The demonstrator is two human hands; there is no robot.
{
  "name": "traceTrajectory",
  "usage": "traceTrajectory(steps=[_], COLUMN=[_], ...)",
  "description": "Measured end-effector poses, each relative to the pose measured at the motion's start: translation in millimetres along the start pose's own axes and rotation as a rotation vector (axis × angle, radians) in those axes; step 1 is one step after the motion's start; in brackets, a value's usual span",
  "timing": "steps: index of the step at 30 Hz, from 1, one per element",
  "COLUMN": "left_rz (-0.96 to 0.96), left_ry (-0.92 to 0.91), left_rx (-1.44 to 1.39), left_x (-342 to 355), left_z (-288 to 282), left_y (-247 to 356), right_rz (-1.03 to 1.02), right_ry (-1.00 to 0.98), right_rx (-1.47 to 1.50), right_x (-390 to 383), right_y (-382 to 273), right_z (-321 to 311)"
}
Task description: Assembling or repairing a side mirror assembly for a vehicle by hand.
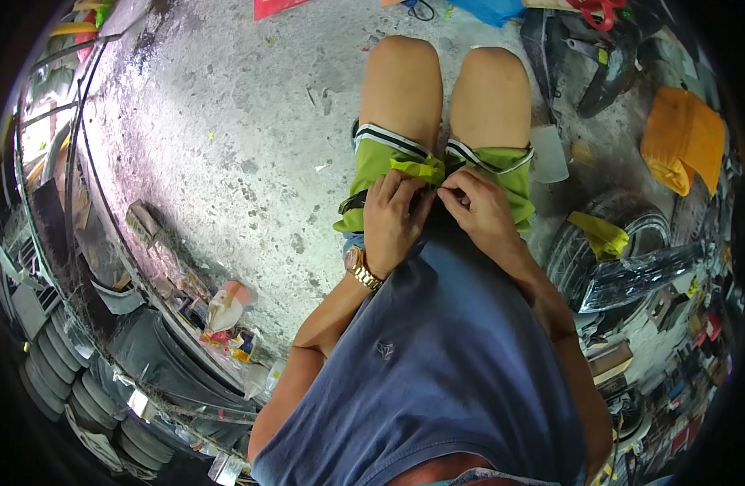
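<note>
My left hand, with a gold watch at its wrist, is over my lap, its fingers curled. A crumpled bright yellow, plastic-looking piece sticks out at its fingertips. A dark strip shows on the other side of the same hand, over the green shorts. Close to it, my right hand holds thumb and forefinger together in a pinch beside the yellow piece's edge. Whatever lies between those fingertips is too small to make out.
On the right a tire lies on the concrete floor, with yellow plastic and a dark shiny wrapped piece on it. An orange bundle is beyond. Curved metal framing and stacked dark parts stand left.
</note>
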State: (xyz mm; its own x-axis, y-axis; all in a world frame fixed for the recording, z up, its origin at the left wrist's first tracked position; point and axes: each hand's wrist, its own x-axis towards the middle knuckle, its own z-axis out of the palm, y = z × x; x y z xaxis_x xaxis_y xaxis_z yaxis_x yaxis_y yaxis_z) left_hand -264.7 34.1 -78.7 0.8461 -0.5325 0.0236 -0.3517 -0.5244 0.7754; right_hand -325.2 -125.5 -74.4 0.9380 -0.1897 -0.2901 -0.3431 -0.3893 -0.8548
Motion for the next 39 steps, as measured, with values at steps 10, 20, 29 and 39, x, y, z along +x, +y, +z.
traceTrajectory(steps=[10,20,29,39], left_rz=[-0.03,-0.195,0.062,0.005], left_ry=[-0.069,-0.09,-0.058,-0.107], left_rx=[-0.046,-0.218,-0.024,-0.198], left_x=[-12,-16,-11,-13], left_z=[-3,-6,2,-8], left_y=[-2,-8,-8,-37], right_rz=[-0.161,-0.197,-0.239,-0.127], right_ry=[0.151,0.206,0.126,0.086], right_rx=[-0.244,-0.159,-0.161,-0.132], right_x=[-2,0,-2,-1], right_y=[9,15,9,7], right_z=[12,17,10,16])
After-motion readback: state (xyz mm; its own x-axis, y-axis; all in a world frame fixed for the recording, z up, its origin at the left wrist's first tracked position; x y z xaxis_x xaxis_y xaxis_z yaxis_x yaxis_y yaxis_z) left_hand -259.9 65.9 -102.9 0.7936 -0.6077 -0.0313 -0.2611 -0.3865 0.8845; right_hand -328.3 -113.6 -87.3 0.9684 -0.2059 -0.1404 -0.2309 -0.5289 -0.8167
